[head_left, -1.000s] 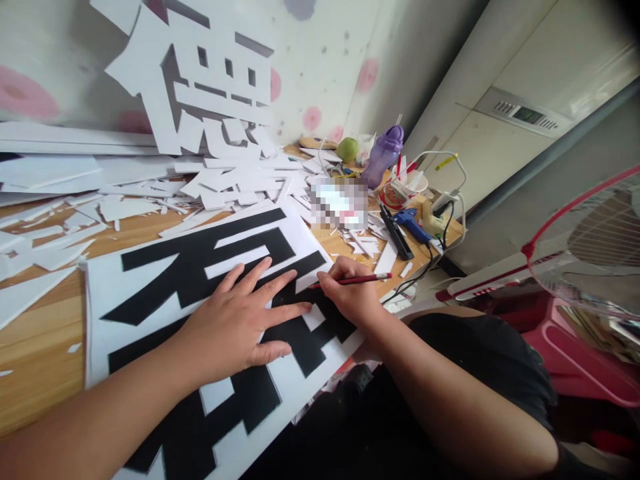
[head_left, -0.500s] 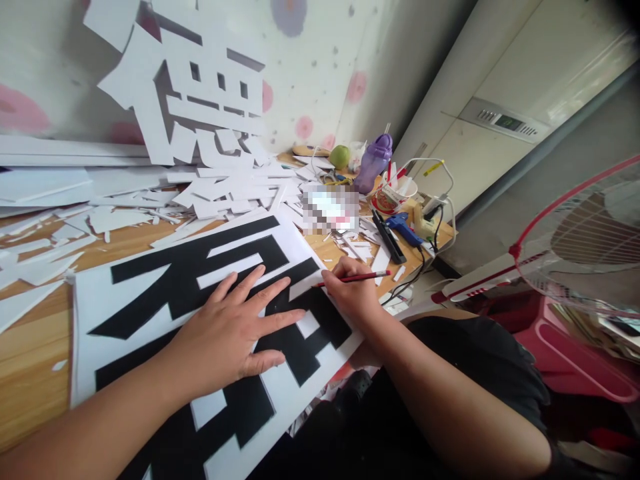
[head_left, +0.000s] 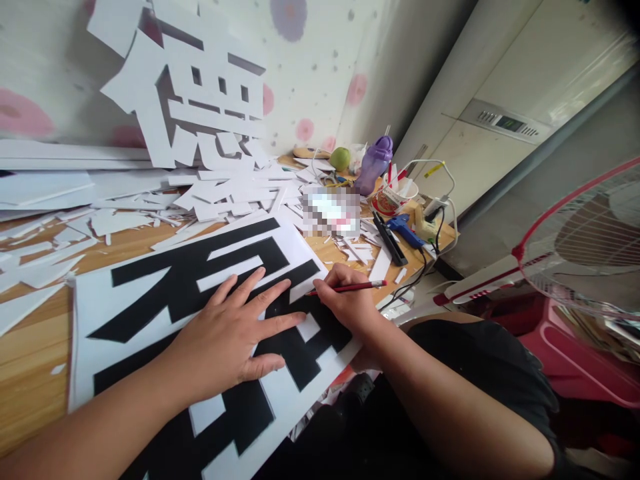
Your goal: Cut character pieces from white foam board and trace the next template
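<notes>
A white board printed with a large black character lies on the wooden table in front of me. My left hand lies flat on the black strokes, fingers spread, pressing the board down. Just right of it, my right hand is closed on a red pencil, whose tip touches the board near the left fingertips. The pencil's shaft points to the right, level over the board's edge.
White offcuts are heaped behind the board, and a large white cut-out character leans on the wall. At the back right stand a purple bottle, a green fruit, a paper cup, a blue glue gun and cables. A red fan stands at right.
The right hand with the pencil has shifted slightly left and toward me along the stroke's edge. The left hand stays flat on the board.
</notes>
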The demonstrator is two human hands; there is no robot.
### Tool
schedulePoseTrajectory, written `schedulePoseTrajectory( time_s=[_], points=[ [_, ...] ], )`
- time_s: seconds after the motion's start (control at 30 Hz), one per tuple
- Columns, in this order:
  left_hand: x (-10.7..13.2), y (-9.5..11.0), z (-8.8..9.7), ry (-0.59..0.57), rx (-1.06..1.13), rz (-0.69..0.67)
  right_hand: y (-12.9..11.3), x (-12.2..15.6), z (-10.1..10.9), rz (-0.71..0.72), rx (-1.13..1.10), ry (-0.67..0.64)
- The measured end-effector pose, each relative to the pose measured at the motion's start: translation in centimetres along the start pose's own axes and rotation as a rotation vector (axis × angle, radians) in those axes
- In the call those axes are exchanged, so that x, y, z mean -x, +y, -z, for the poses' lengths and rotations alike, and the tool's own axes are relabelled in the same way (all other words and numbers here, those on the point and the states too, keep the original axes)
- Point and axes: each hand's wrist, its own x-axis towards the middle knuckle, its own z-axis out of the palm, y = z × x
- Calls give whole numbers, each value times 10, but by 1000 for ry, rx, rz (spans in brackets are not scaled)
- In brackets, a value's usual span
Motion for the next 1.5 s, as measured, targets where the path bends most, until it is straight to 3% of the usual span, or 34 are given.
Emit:
schedulePoseTrajectory(
  time_s=[0.43,0.7,0.9,1.03,1.17,1.3,1.5],
  points=[
    [0,-1,-1,-26,-29,-4,12,-7,5,-22,65,162],
    [0,0,1,-25,-29,-9,14,-10,8,-29,68,155],
    [0,4,2,17,-116,-95,12,-12,6,-54,47,133],
    [-1,2,5,-42,-132,-160,12,-14,4,-79,33,137],
    [-12,3,18,-116,-84,-167,14,-15,3,-78,26,150],
    [-37,18,28,-49,-66,-195,17,-18,3,-61,24,124],
    [-57,35,7,58,-154,-139,17,-20,8,-27,27,75]
  ],
)
